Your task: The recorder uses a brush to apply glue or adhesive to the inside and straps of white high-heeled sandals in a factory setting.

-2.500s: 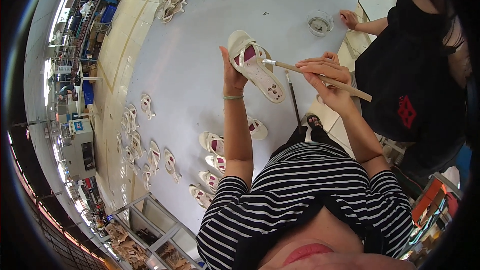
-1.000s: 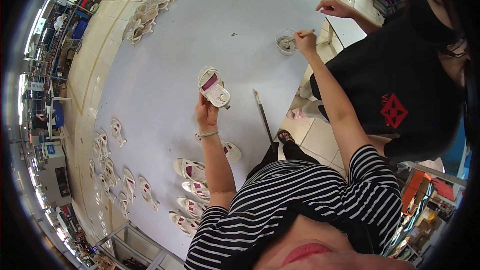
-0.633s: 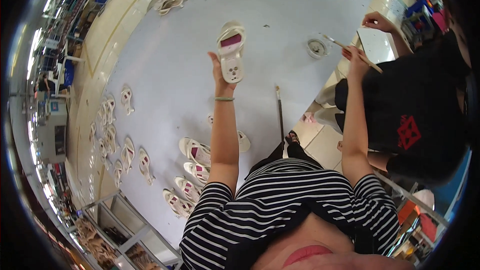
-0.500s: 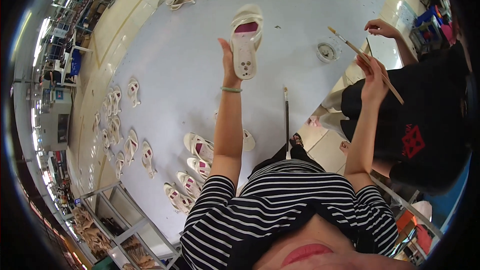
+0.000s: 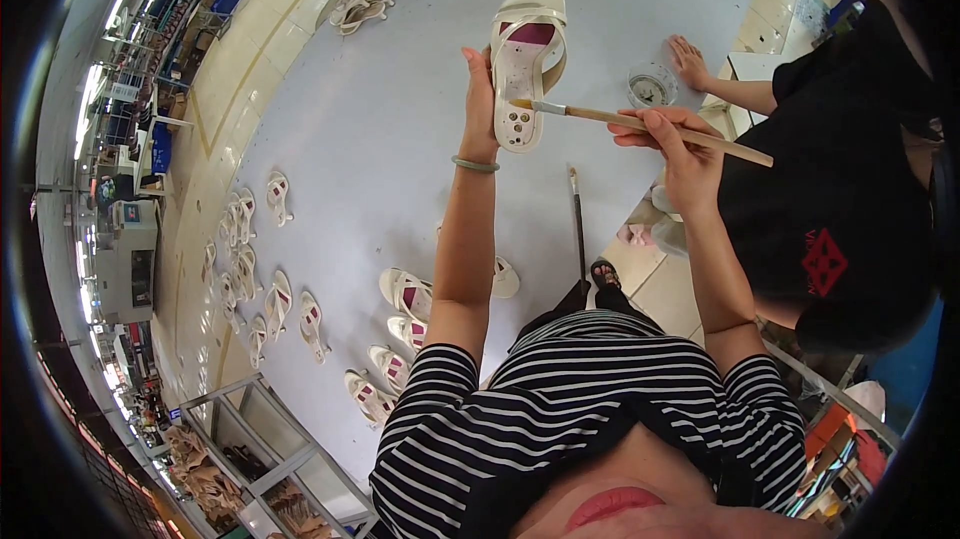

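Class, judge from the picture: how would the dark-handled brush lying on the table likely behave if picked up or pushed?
The dark-handled brush is slim, so probably light. Its long, straight handle suggests stiffness; the small bristle tip likely gives. On the smooth-looking table, a nudge might roll or swivel it.

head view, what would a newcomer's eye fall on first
Probably the white sandal held up in the left grip at upper centre, with the brush in the right grip reaching over it. Next, likely the striped top at bottom centre and the co-worker's black top at right.
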Action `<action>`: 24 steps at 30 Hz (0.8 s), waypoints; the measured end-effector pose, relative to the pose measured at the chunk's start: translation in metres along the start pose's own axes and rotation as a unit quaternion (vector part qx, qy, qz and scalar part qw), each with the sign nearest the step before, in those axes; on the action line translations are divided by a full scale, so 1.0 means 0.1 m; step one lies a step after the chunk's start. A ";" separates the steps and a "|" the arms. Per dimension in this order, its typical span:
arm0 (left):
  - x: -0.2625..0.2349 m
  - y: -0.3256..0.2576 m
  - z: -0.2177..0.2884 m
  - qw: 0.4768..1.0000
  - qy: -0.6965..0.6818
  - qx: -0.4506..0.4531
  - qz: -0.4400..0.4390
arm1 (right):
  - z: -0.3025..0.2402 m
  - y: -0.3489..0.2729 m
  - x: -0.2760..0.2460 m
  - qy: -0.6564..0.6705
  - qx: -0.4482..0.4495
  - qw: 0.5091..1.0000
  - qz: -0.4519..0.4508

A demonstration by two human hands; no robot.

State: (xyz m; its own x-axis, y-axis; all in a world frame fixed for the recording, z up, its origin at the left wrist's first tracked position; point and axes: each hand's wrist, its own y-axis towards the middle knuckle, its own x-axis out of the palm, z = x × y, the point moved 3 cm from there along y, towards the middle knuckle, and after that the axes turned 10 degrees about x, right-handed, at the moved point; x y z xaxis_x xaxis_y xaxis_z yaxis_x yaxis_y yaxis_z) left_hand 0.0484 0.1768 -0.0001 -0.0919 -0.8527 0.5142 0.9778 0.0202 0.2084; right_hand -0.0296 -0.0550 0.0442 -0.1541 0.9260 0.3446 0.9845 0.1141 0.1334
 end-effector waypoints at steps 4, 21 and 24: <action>0.01 -0.03 -0.01 1.000 0.005 -0.011 -0.009 | 0.04 0.03 -0.02 0.006 -0.007 1.000 0.012; -0.03 -0.07 -0.02 1.000 -0.018 -0.020 -0.003 | 0.18 -0.08 0.06 0.020 0.009 1.000 -0.007; -0.03 -0.09 0.01 1.000 0.019 -0.016 -0.008 | 0.17 -0.09 0.06 0.009 0.010 1.000 -0.018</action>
State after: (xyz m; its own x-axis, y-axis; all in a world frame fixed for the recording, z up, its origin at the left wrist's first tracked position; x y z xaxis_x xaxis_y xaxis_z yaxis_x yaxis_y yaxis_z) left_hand 0.0401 0.1799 -0.0029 -0.1011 -0.8717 0.4795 0.9820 -0.0101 0.1885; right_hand -0.0375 -0.0441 0.0295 -0.1912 0.9143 0.3572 0.9796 0.1549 0.1278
